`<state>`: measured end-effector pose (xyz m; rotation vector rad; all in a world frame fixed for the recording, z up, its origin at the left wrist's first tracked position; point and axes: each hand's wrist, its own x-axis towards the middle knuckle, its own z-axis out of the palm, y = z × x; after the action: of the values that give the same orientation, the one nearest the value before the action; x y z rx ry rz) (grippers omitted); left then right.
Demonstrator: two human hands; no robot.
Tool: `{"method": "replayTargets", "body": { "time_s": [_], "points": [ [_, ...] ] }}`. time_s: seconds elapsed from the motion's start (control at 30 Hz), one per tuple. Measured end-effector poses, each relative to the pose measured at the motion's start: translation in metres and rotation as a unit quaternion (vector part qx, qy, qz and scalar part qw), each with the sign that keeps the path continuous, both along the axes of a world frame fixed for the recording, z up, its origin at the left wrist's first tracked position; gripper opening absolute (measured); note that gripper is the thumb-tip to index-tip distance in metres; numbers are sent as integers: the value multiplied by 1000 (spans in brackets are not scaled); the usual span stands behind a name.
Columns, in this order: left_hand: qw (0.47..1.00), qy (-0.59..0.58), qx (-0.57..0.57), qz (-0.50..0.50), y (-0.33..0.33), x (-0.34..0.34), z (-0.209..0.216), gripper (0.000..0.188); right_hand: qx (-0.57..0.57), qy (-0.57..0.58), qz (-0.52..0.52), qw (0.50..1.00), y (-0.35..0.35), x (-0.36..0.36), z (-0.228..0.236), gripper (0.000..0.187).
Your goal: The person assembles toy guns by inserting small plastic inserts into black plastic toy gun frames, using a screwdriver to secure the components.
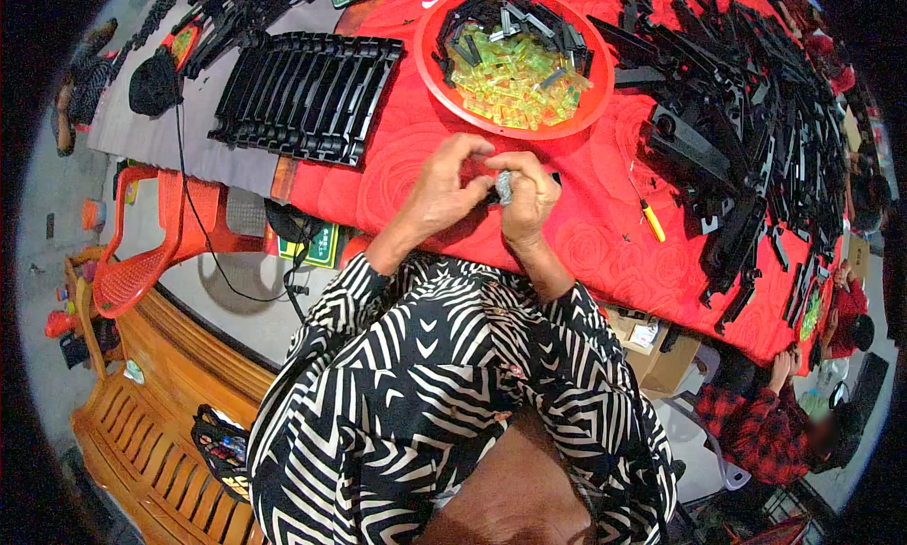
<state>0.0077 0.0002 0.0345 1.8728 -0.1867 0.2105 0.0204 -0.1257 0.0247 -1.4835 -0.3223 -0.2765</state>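
Both my hands meet over the red tablecloth point(397, 167), just below a red bowl point(430, 77). My left hand point(446, 188) has its fingers curled and pinches a small black part point(493, 195) together with my right hand point(531, 197). My right hand also closes around something small and grey point(504, 186). The bowl holds several yellow-green clear pieces point(515, 82) and small black parts point(501, 21).
A black ribbed grille point(302, 96) lies at the left. A big heap of long black plastic parts point(746, 120) covers the table's right side. A yellow-handled screwdriver point(652, 219) lies near my right hand. A red plastic chair point(151, 252) and a wooden bench point(161, 422) stand at the left; other people sit at the right.
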Motion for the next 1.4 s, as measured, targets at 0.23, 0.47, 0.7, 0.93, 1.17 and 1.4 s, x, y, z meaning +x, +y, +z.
{"method": "replayTargets", "body": {
  "time_s": [0.23, 0.47, 0.7, 0.93, 1.17, 1.4],
  "points": [
    [982, -163, 31, -88, -23, 14, 26, 41, -120, -32, -77, 989, 5, -4, -13, 15],
    [985, -152, -79, -37, -34, 10, -8, 27, -163, -135, -59, 976, -1, -7, -95, 14],
    [981, -150, -96, -72, -38, 14, -8, 24, -134, -55, -72, 987, -7, -2, -84, 15],
    [980, -149, -97, -92, -49, 17, -6, 26, -99, -8, -95, 990, -30, -2, -61, 16],
    [978, -181, -50, -91, -48, 19, -2, 29, -26, -33, -103, 994, -16, 15, -24, 18],
    [958, -222, 149, 106, 1, -21, 6, 21, 225, 62, -65, 970, -27, -6, 8, 22]
  ]
}}
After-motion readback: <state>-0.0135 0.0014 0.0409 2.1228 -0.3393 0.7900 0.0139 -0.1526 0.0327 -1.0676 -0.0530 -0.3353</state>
